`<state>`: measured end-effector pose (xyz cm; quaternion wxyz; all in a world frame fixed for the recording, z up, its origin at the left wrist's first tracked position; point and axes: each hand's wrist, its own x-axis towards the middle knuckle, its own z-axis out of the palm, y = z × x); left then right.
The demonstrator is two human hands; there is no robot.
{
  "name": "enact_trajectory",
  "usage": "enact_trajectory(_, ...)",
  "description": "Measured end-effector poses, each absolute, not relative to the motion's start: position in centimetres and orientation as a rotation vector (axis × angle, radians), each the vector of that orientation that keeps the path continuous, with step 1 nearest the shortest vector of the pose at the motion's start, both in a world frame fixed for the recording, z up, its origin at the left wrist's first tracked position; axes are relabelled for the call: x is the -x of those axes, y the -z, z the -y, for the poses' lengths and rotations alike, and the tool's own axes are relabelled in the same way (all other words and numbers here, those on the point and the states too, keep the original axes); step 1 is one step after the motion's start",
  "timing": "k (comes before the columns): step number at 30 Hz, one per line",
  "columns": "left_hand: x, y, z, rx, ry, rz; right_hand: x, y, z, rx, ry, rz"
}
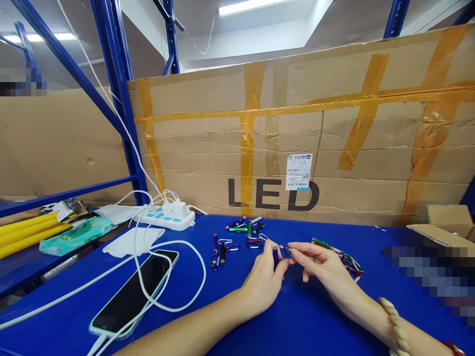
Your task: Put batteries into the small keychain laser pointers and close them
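In the left hand (264,273), a blue tube (275,257) looks near-vertical.

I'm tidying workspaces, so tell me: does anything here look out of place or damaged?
A loose white cable loops over the black-screened smartphone, left of the person's left hand, looking untidy. Behind the blue table, the large brown cardboard panel is creased and patched with amber tape, so it looks worn.

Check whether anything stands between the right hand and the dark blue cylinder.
Only a tiny dark part at the fingertips of the right hand. Nothing else visible blocks the dark blue cylinder in the left hand; the white cable loops off to the left.
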<state>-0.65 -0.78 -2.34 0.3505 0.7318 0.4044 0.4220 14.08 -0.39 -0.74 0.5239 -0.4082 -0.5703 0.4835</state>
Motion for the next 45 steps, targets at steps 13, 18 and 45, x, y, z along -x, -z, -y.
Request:
enact_trajectory(13, 1.0, 1.1, 1.6, -2.055, -1.003, -1.215, -14.8, 0.6, 0.4, 1.016, -1.014, 1.502)
enact_trajectory(18, 1.0, 1.1, 1.7, -2.1, -1.0, -1.026, -15.1, -0.2, 0.5, 0.955, -0.868, 1.62)
enact_trajectory(45, 1.1, 0.8, 1.9, -2.265, -1.001, -1.155, -16.8, -1.9, 0.3, 1.057, -0.594, 2.0)
